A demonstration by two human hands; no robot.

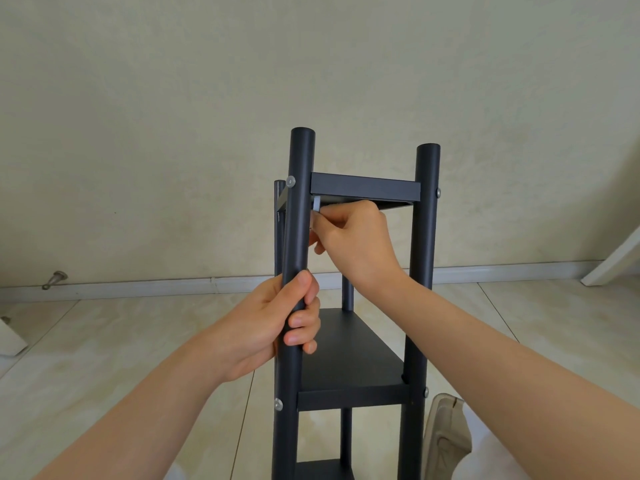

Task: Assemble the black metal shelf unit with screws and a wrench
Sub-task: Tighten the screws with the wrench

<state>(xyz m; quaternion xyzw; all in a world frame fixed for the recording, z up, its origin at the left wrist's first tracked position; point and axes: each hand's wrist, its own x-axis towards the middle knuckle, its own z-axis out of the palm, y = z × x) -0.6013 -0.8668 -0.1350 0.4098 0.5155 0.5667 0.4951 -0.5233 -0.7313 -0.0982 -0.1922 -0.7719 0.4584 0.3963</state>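
Note:
The black metal shelf unit (356,351) stands upright in front of me, with round posts and flat shelves. My left hand (273,323) grips the near left post (298,220) at mid height. My right hand (353,237) reaches in under the top shelf (363,187) and pinches a small silver wrench (316,206) against the inner side of that post. A silver screw head (290,181) shows on the post's outer side at the top shelf corner. Further screw heads sit at the right post (438,192) and at the middle shelf (278,404).
The unit stands on a beige tiled floor close to a pale wall with a white baseboard (138,287). A metal door stop (55,278) sticks out at the left. A white slanted board (616,261) is at the right edge. A beige shoe (446,434) lies beside the unit's right post.

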